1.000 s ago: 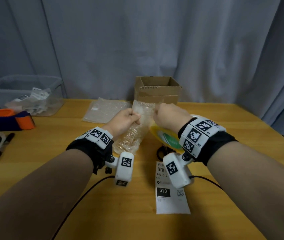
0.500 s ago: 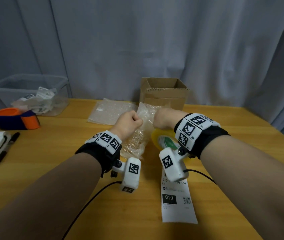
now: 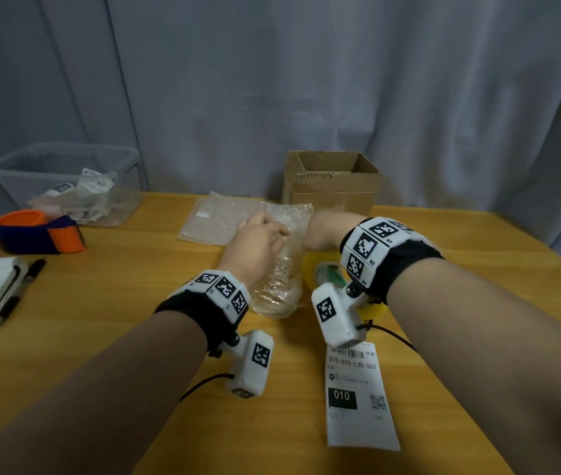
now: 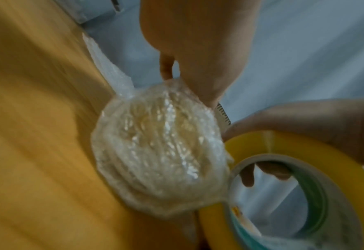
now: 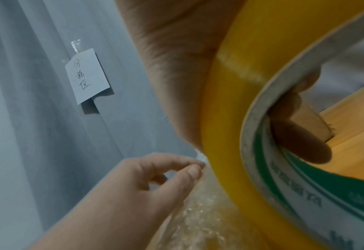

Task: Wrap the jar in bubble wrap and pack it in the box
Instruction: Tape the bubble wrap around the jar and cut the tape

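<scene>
Both of your hands work at the top of the jar bundled in clear bubble wrap (image 3: 277,269), which lies on the yellow wooden table (image 3: 118,303) just in front of the open brown cardboard box (image 3: 332,181). Your left hand (image 3: 258,245) pinches the loose upper edge of the wrap between thumb and fingertips (image 5: 194,170), fingers curled on the film. Your right hand (image 3: 323,231) is closed round the yellow roll of packing tape (image 4: 287,191), fingers hooked through its core, right beside the bundle.

The step in hand looks like taping the wrap shut. Keep that left pinch firm so the layers do not spring open, and pull the wrap snug against the jar before any tape lands. Lay the tape across the overlapping seam, not on a single layer, and press it flat. Fold the floppy top end down toward the box side first; otherwise it may catch on the box rim. Whether a tape end is already stuck to the wrap cannot be told.
</scene>
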